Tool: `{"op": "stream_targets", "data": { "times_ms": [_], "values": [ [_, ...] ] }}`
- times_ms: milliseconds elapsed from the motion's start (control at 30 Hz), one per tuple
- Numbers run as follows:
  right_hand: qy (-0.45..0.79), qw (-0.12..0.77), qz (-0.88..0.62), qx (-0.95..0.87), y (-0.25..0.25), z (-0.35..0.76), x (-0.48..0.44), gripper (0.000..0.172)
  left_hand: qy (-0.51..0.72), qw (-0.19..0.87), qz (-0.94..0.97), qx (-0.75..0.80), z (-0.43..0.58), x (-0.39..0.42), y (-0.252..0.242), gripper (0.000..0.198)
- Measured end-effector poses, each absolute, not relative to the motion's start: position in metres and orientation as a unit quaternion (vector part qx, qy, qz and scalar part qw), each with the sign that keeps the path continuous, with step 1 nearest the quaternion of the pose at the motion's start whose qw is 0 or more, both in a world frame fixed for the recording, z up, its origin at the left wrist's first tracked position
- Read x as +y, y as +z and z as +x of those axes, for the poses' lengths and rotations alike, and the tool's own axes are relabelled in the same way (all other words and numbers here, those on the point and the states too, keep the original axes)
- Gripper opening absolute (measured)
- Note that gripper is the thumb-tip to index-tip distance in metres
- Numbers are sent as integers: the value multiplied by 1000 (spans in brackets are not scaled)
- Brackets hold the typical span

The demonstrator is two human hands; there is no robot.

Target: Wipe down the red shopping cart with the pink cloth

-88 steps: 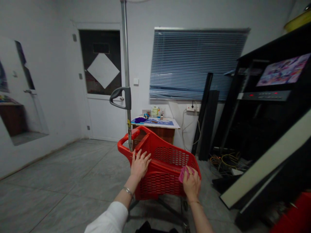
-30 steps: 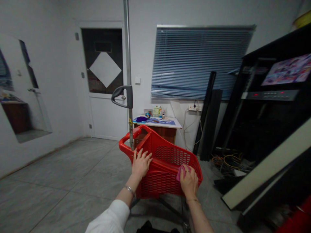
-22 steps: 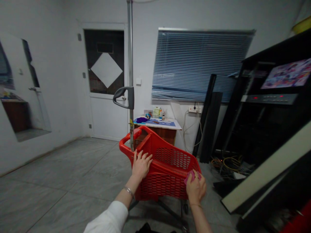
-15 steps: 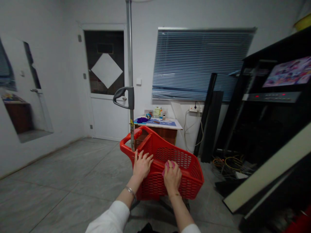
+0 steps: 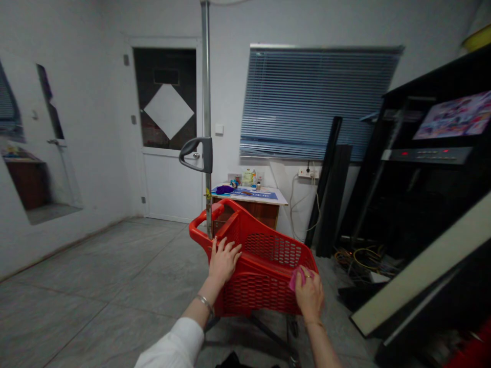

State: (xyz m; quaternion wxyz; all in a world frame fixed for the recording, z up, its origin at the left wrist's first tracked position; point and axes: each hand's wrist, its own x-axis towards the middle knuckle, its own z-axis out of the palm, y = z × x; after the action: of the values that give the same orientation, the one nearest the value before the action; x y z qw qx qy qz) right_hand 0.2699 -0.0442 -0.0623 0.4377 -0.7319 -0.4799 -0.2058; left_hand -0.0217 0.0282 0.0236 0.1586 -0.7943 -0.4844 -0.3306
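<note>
A red plastic shopping cart (image 5: 255,294) with perforated basket walls stands in front of me, its handle end to the left. My left hand (image 5: 224,260) rests on the near rim close to that handle, fingers spread. Toward the right end of the same rim, my right hand (image 5: 310,290) presses a pink cloth (image 5: 295,279) against the cart, fingers closed around it. Part of the cloth is hidden under the fingers. A metal pole (image 5: 206,87) with a grey loop handle (image 5: 196,154) rises behind the cart's handle end.
Behind the cart is a small table (image 5: 283,198) holding a purple cloth (image 5: 225,189) and several bottles. Dark panels (image 5: 337,204) lean by the window. At right stand a black rack (image 5: 418,189) and a long pale board (image 5: 422,271), with loose cables on the floor.
My right hand has slid along the near rim to the right, carrying the pink cloth toward the cart's far right corner. My left hand has stayed in place on the rim.
</note>
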Motion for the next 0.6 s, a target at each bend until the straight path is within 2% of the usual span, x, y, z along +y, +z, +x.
{"op": "stream_targets", "data": {
  "times_ms": [133,267,467,600],
  "values": [
    [-208,452,-749,-437,-71,296,-49,50,-337,158,-792,-484,-20,27,25,34],
    [-250,460,-752,-400,-62,255,-39,45,-340,156,-791,-484,-19,27,25,34],
    [-227,413,-691,-548,-26,149,-11,35,-334,158,-792,-486,-20,28,23,34],
    [-200,397,-680,-583,-12,124,-3,34,-332,161,-793,-485,-22,29,23,34]
  ]
}}
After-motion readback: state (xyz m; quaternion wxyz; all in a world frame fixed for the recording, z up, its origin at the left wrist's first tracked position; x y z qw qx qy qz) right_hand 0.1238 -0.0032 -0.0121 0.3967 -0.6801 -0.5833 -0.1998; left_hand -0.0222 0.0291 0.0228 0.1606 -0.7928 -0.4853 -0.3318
